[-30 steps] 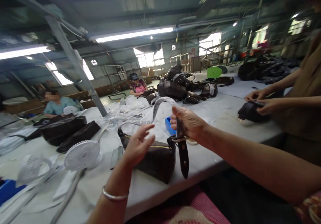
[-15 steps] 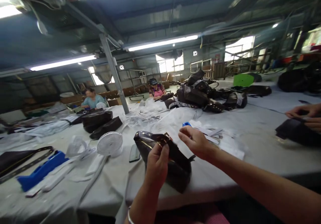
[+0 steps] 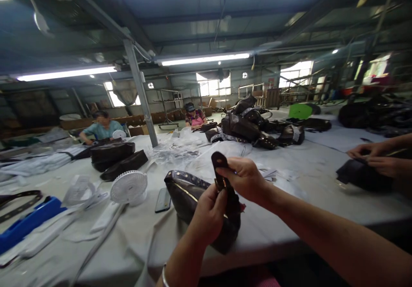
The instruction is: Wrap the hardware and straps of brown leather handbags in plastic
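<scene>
A dark brown bag (image 3: 183,194) with a gold zipper line and a studded strap stands on the table in front of me. Above its opening, my left hand (image 3: 210,212) pinches the lower part of a dark strap (image 3: 219,160). My right hand (image 3: 246,177) grips the same strap higher up, its thumb pressed on the strap near the rounded end, which points upward. A gold-coloured piece shows between the two hands. The fingers of both hands partly hide the strap and the bag's mouth.
Left of the bag lie a phone (image 3: 163,200), a white fan (image 3: 129,187) and a blue holder (image 3: 30,222). A heap of dark bags (image 3: 241,124) is further back. At right, a co-worker's hands (image 3: 375,154) hold a dark piece. Two people sit beyond the table.
My right hand has moved left from beside the bag onto the strap and closed on it. The strap end now stands upright. The view has shifted slightly right.
</scene>
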